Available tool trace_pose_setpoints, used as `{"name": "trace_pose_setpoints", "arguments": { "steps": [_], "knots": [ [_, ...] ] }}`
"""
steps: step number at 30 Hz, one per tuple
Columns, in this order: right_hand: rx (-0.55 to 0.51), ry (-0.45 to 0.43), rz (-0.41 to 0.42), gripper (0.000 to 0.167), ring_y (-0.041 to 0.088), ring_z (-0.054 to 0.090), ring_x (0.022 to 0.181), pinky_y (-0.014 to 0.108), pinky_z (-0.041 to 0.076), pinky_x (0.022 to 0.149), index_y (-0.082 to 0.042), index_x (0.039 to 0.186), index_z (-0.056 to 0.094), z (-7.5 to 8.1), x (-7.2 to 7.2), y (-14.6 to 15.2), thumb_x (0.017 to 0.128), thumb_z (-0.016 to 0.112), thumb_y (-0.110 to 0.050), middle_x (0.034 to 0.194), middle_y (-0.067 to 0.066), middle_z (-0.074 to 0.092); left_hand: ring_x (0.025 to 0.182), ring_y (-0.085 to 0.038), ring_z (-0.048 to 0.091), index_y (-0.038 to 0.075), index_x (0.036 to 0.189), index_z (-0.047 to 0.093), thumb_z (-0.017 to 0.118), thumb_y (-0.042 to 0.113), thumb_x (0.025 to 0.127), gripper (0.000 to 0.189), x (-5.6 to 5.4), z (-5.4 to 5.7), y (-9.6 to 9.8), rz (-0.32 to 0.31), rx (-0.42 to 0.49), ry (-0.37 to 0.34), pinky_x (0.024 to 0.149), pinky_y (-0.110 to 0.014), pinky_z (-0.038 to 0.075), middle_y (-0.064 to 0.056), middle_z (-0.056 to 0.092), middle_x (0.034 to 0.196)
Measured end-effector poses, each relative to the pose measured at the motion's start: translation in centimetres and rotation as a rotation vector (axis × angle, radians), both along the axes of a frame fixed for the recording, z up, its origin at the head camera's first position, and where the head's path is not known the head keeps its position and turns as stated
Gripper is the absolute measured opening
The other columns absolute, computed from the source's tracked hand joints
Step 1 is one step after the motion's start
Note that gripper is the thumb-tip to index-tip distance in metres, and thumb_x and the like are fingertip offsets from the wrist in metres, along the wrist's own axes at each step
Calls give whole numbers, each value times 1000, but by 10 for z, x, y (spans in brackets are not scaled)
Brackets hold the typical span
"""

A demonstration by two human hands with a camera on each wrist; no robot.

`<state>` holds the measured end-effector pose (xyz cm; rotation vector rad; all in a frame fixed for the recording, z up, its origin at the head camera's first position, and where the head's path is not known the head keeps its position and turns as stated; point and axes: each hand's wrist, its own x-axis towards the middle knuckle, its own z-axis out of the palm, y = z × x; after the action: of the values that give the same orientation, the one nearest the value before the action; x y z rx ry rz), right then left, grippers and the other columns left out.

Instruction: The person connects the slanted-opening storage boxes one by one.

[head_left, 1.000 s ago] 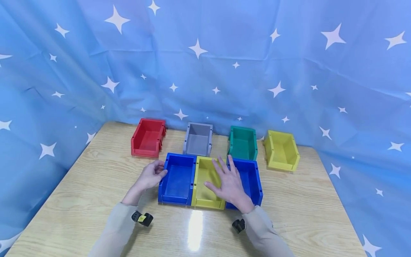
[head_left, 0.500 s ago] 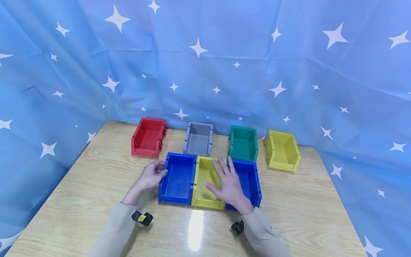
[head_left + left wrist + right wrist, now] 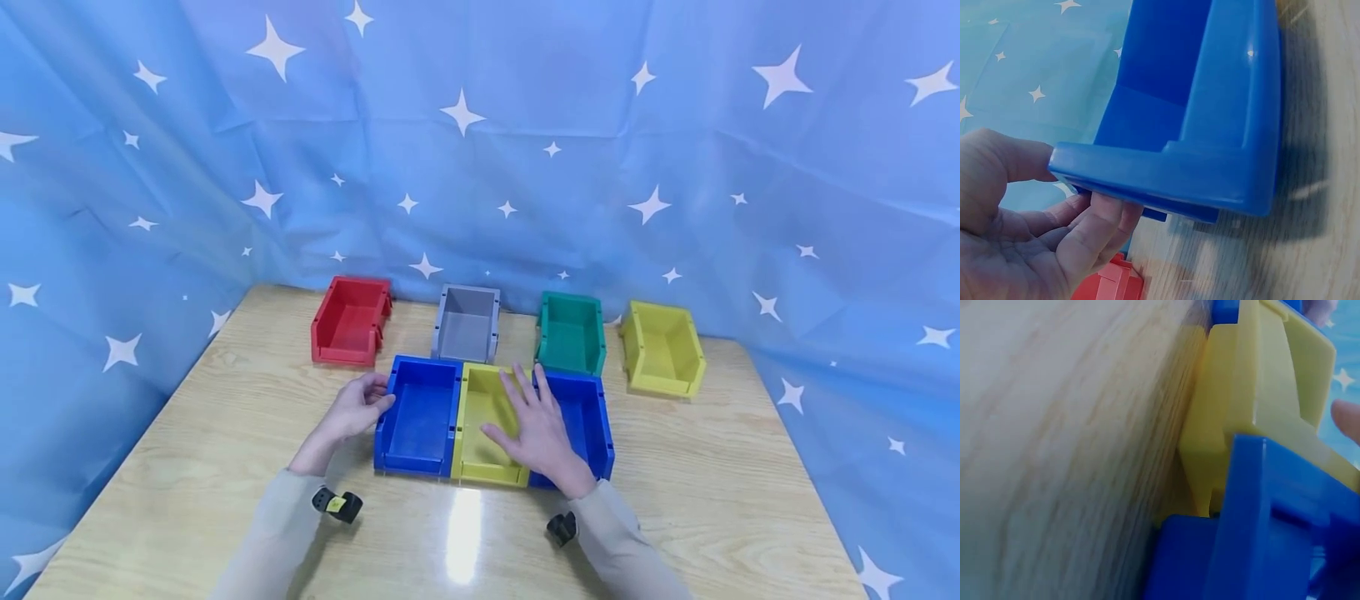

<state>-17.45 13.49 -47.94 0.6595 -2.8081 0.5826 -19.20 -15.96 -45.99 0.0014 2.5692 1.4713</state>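
Observation:
In the head view a blue storage bin [image 3: 416,421], a yellow bin [image 3: 472,454] and a second blue bin [image 3: 596,425] stand side by side, fronts toward me. My left hand [image 3: 356,410] grips the left wall of the left blue bin; the left wrist view has the thumb on the rim of that blue bin [image 3: 1229,112] and fingers under its side lip. My right hand [image 3: 540,433] reaches, fingers spread and fairly straight, over the joint between the yellow bin and the right blue bin. The right wrist view shows those walls overlapping; most of that hand is out of frame.
Behind the row stand a red bin [image 3: 348,321], a grey bin [image 3: 467,325], a green bin [image 3: 572,333] and another yellow bin [image 3: 663,350]. The wooden table [image 3: 720,500] ends at a blue star-patterned curtain [image 3: 480,167].
The right blue bin has slid very slightly left, closer against the yellow bin, with my right hand moving along. My left hand keeps its hold; the head view has shifted a little.

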Motion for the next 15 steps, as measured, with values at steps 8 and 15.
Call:
{"name": "trace_pose_setpoints", "arguments": {
  "steps": [8,15],
  "knots": [
    [13,-97,11,74,40,4,140,72,20,98,-15,149,25,9,-2,5,91,49,-54,155,11,13,96,-33,58,-9,117,52,56,5,91,30,-3,-1,-1,-8,43,1,77,-37,53,-24,58,109],
    [-122,-37,41,69,40,14,139,68,19,101,-7,147,28,22,-6,28,94,50,-44,152,19,20,96,-33,58,-8,118,52,56,5,91,31,-2,-3,-2,10,60,-27,73,-34,54,-24,58,110]
  ]
}}
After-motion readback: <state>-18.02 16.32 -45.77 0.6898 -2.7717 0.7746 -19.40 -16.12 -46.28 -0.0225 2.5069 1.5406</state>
